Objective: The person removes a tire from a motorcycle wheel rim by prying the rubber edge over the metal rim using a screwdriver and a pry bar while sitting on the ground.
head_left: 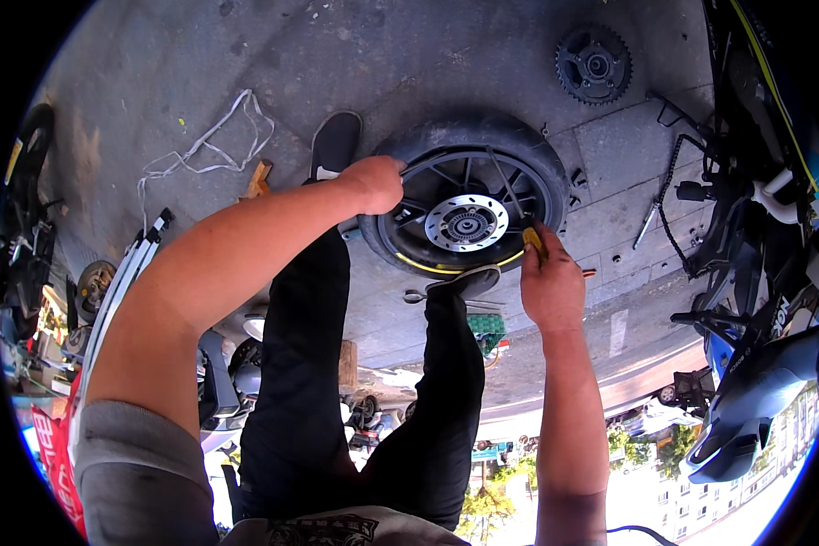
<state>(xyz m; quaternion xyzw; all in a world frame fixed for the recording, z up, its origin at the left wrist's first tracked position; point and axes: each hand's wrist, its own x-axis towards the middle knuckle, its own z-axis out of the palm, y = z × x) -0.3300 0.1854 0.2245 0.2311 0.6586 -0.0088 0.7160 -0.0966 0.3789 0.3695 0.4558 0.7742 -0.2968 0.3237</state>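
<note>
A motorcycle wheel (439,173) with a black tyre (519,136) lies flat on the ground, its slotted silver brake disc (435,224) facing up. My left hand (373,187) is closed at the wheel's left edge, on what looks like a dark metal tyre lever (420,165) lying along the rim. At the right edge, my right hand (553,284) grips a tool with a yellow handle (535,242). A long thin metal shaft (503,178) runs from near that handle across the spokes to the far rim. Its far tip is hard to make out.
My shoes (337,138) stand beside the wheel. A sprocket (593,64) lies far right, a drive chain (672,196) and a metal tool (646,226) nearer. White cord (211,150) and a wood block (258,179) lie left. A motorcycle (746,391) stands at right.
</note>
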